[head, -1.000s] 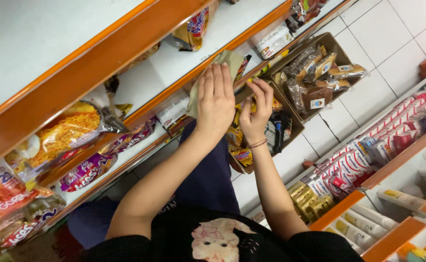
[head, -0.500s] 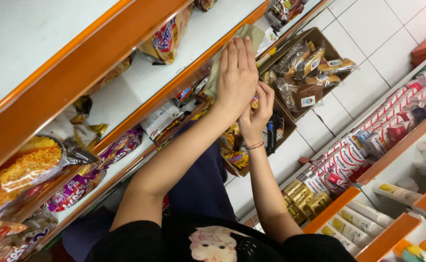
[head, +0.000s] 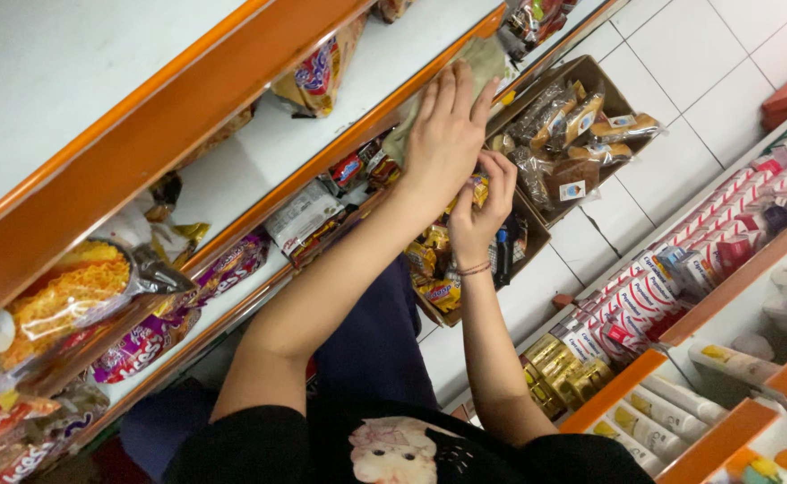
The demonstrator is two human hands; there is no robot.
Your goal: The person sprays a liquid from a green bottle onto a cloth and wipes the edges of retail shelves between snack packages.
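Left hand [head: 442,134] lies flat, fingers spread, on a greenish cloth [head: 478,63] at the shelf [head: 259,148] edge; right hand [head: 483,202] pinch-grips a small yellow packet [head: 478,188] just beside.

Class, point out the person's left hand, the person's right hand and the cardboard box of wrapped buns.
left hand [head: 444,134], head view, back of the hand.
right hand [head: 480,211], head view, back of the hand.
cardboard box [head: 606,79], head view, far rim.
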